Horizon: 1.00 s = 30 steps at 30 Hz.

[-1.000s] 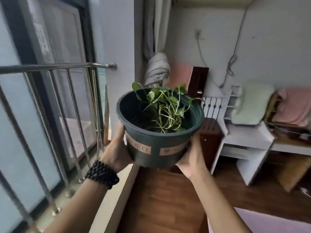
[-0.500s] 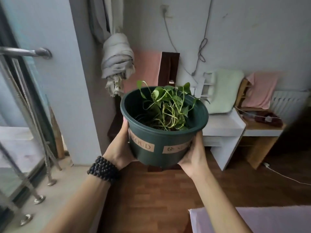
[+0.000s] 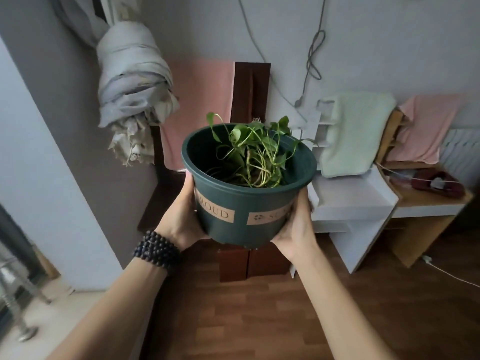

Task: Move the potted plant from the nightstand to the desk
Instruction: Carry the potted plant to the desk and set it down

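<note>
Potted plant (image 3: 249,203) aloft between left hand (image 3: 181,219) and right hand (image 3: 296,224).

At the upper left of your frame, a knotted grey curtain (image 3: 132,81) hangs beside a pink cloth (image 3: 200,105). A grey cable (image 3: 313,58) runs down the wall at upper centre. At right, a pale green towel (image 3: 355,133) lies next to a pink towel (image 3: 426,128). Wooden flooring (image 3: 246,320) fills the bottom.

grey wall (image 3: 389,35), wood floor (image 3: 246,320), perhaps white shelving (image 3: 353,198)
</note>
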Motion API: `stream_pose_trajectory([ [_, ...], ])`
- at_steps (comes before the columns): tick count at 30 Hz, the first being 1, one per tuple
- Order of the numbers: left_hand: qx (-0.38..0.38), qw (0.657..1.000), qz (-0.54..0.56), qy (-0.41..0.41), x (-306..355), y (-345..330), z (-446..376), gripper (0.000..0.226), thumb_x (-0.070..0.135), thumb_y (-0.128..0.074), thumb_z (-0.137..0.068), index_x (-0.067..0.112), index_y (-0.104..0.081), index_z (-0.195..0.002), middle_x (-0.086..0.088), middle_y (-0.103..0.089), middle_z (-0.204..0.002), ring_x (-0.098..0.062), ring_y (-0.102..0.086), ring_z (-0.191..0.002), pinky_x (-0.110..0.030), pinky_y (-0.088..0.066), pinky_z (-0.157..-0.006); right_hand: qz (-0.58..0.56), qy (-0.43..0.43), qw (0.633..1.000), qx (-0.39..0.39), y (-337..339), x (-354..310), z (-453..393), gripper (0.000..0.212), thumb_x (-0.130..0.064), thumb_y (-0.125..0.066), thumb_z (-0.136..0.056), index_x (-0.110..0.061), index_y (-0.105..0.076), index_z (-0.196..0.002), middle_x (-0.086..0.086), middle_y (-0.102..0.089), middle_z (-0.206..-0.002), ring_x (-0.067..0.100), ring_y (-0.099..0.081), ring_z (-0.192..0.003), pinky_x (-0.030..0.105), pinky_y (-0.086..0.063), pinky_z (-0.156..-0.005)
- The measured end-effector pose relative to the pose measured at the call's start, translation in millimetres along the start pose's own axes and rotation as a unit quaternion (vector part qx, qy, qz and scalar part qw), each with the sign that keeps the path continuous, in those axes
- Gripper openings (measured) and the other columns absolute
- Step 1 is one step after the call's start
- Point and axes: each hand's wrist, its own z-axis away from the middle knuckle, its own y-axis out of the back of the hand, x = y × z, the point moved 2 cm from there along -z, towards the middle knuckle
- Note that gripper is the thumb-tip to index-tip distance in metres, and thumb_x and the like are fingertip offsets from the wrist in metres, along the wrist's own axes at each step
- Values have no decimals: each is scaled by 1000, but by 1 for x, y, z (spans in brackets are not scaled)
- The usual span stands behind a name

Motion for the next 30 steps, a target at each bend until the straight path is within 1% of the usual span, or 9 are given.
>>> stream_pose_trajectory([
  [4,2,1000,4,18,10,12,-82,76,90,-31,-84,39,-77,-116,2,-78,-124,-22,-74,-111,-54,-63,-77,-7,-4,1000,24,3,-13,-73,73,-84,-58,-80,-36,-71,-133,2,-75,-135,31,-65,-130,62,-49,-112],
  [5,-5,1000,4,20,8,14,-87,76,89,-32,-83,38,-77,-116,1,-78,-125,-23,-74,-112,-54,-63,-76,-6,-8,1000,29,5,-11,-77,73,-85,-58,-80,-36,-70,-133,2,-75,-135,31,-65,-130,63,-48,-113],
  [8,-21,999,9,36,16,25,-149,76,88,-35,-83,36,-77,-119,-1,-77,-127,-24,-74,-112,-53,-64,-74,-16,-2,999,38,6,-18,-128,77,-84,-59,-80,-34,-66,-139,5,-71,-142,33,-62,-134,64,-45,-115],
  [13,-38,996,-14,77,45,30,-256,82,93,-39,-77,37,-74,-124,-2,-76,-128,-30,-72,-116,-62,-60,-84,-40,23,996,77,4,-41,-215,75,-82,-58,-82,-31,-66,-137,7,-71,-140,35,-62,-133,65,-45,-115],
  [17,-43,994,-14,103,58,26,-317,82,92,-42,-76,36,-72,-128,-3,-76,-129,-31,-71,-117,-61,-62,-75,-52,35,992,107,11,-60,-266,77,-81,-65,-79,-30,-67,-137,8,-73,-138,36,-65,-130,66,-47,-112],
  [20,-71,990,-12,121,59,19,-359,79,91,-42,-78,36,-73,-125,-4,-76,-128,-31,-72,-116,-64,-61,-79,-50,39,989,133,23,-75,-297,83,-83,-68,-75,-31,-65,-139,8,-73,-138,38,-64,-130,68,-48,-109],
  [23,-78,989,-8,124,56,11,-403,77,91,-43,-79,38,-71,-128,-4,-74,-132,-34,-67,-123,-69,-58,-84,-41,37,989,135,36,-92,-329,83,-86,-65,-75,-33,-65,-138,6,-74,-135,36,-65,-129,67,-50,-108],
  [26,-75,988,-10,132,49,2,-442,77,91,-47,-77,39,-70,-129,-3,-74,-133,-34,-64,-125,-67,-59,-80,-34,36,990,135,54,-106,-360,82,-87,-62,-76,-34,-65,-138,4,-74,-135,35,-64,-129,65,-51,-108],
  [30,-46,988,-1,145,37,-15,-500,85,93,-53,-70,37,-66,-134,-6,-69,-139,-39,-61,-128,-72,-57,-79,-26,30,992,120,88,-130,-414,73,-88,-61,-75,-37,-73,-127,-1,-83,-117,33,-67,-125,65,-53,-106],
])
